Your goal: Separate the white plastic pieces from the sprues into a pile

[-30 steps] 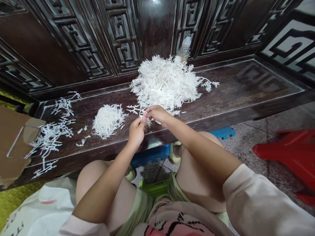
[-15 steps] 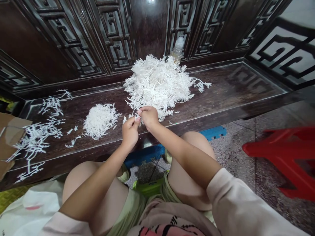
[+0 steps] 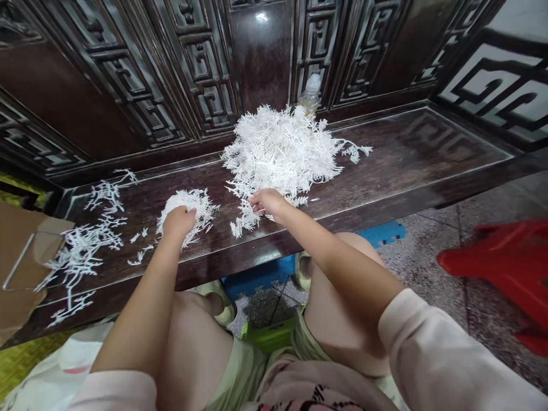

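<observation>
A large heap of white branching plastic sprigs (image 3: 278, 151) lies in the middle of a dark carved wooden bench (image 3: 385, 165). To its left sits a smaller mound of fine white strands (image 3: 201, 208). My left hand (image 3: 178, 222) rests palm down on that mound, and its fingers hide part of it. My right hand (image 3: 268, 202) is at the heap's lower edge, with its fingers pinched on a white sprig (image 3: 244, 220) that hangs down toward the bench top.
Loose white sprigs (image 3: 89, 240) are scattered at the bench's left end, beside a piece of cardboard (image 3: 21, 251). A plastic bottle (image 3: 310, 94) stands behind the heap against carved lattice panels (image 3: 205, 74). A red plastic stool (image 3: 496, 262) stands on the floor at right.
My left hand has let go near the heap and moved left onto the small mound. My right hand stays at the heap's lower edge. The view has shifted slightly.
</observation>
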Available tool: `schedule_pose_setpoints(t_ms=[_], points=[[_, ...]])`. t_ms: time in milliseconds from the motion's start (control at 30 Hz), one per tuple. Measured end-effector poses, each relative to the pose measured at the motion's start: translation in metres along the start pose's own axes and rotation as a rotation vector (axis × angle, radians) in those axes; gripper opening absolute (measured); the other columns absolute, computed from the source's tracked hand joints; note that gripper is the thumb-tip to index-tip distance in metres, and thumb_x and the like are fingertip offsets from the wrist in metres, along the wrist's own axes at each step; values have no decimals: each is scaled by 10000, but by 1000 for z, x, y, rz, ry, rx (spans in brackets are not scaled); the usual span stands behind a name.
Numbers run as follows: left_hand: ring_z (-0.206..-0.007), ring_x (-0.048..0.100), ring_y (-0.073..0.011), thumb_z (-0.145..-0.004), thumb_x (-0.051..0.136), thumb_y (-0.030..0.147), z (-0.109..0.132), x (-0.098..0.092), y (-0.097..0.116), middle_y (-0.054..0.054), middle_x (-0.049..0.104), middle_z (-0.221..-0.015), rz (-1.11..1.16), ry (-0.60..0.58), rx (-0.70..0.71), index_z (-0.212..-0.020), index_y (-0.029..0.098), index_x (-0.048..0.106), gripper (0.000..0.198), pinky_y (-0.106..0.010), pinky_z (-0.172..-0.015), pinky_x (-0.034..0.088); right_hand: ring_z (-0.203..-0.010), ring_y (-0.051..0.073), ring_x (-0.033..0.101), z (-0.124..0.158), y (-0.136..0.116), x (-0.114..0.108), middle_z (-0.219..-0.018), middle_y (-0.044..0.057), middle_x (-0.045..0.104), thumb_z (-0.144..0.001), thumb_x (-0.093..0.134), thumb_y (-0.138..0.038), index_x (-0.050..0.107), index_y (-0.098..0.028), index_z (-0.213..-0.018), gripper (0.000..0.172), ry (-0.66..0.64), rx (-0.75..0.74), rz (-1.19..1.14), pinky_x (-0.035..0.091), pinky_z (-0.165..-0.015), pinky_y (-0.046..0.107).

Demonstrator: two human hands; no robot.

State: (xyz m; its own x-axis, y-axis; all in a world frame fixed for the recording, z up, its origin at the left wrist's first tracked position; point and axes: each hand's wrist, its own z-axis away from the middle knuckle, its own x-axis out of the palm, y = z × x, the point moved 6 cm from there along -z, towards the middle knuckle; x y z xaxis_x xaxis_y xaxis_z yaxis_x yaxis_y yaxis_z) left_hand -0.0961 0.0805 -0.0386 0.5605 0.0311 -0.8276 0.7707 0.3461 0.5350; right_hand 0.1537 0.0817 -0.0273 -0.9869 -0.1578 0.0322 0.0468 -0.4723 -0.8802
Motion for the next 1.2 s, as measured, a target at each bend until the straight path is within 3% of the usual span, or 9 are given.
schedule_pose_setpoints(t_ms=[100, 167, 333, 467, 633, 700, 800, 867, 1200], points=[[-882, 515, -356, -590, 583, 453, -4, 0, -23, -178, 603, -823, -334, -2, -178, -642, 148, 513, 317, -420, -713, 332, -441, 58, 497, 0, 2, 5, -587, -9, 543, -683, 545, -128, 482, -139, -651, 71, -29, -35, 98, 315, -433, 183], [-950, 491, -395, -609, 530, 551, -2, 2, -25, -210, 592, -915, -371, 12, -209, -683, 149, 527, 409, -484, -759, 306, -452, 63, 516, -1, 4, 8, -604, -3, 556, -690, 548, -136, 482, -139, -649, 78, -48, -41, 142, 327, -440, 182], [-977, 487, -359, -747, 385, 533, -1, 2, -24, -123, 557, -680, -336, 136, -166, -489, 157, 385, 457, -486, -802, 237, -499, 68, 552, 2, 7, 12, -642, 12, 584, -666, 591, -138, 498, -131, -646, 95, -115, -55, 146, 355, -462, 172], [-991, 464, -332, -687, 541, 381, -1, 3, -26, -40, 463, -573, -290, 148, -126, -460, 161, 284, 408, -462, -802, 202, -534, 73, 562, 6, 7, 16, -606, 13, 583, -626, 634, -121, 519, -126, -650, 118, -177, -35, 106, 388, -495, 168], [-1069, 365, -386, -628, 590, 321, 10, -9, 0, -139, 518, -962, -223, 246, -72, -608, 139, 488, 209, -495, -833, 213, -515, 65, 548, 4, 6, 15, -558, 1, 570, -625, 639, -103, 530, -124, -653, 115, -171, -31, 93, 377, -480, 158], [-1067, 381, -354, -643, 576, 350, 20, -5, 25, -137, 504, -1062, -131, 147, 42, -730, 156, 579, 212, -463, -850, 258, -513, 62, 544, 3, 4, 14, -567, 2, 572, -636, 632, -105, 534, -124, -657, 101, -151, -41, 86, 367, -470, 154], [-968, 491, -245, -684, 544, 402, 46, 14, 68, -81, 562, -1044, 206, -207, 257, -941, 203, 606, 331, -353, -819, 353, -521, 58, 541, 5, 2, 17, -565, -5, 562, -656, 614, -100, 534, -124, -659, 83, -190, -37, 21, 380, -483, 153], [-902, 529, -203, -680, 554, 428, 62, 21, 86, -67, 597, -1000, 398, -342, 302, -1019, 199, 587, 410, -306, -783, 383, -532, 57, 538, 8, 0, 20, -563, -7, 558, -676, 593, -92, 528, -124, -653, 76, -240, -26, -42, 404, -518, 159], [-666, 554, -145, -583, 645, 450, 77, 56, 88, -48, 638, -718, 713, -277, 102, -761, 131, 638, 365, -260, -656, 399, -532, 61, 497, 11, -1, 19, -571, -10, 565, -659, 592, -98, 561, -127, -682, 48, -221, 11, -99, 364, -510, 173]])
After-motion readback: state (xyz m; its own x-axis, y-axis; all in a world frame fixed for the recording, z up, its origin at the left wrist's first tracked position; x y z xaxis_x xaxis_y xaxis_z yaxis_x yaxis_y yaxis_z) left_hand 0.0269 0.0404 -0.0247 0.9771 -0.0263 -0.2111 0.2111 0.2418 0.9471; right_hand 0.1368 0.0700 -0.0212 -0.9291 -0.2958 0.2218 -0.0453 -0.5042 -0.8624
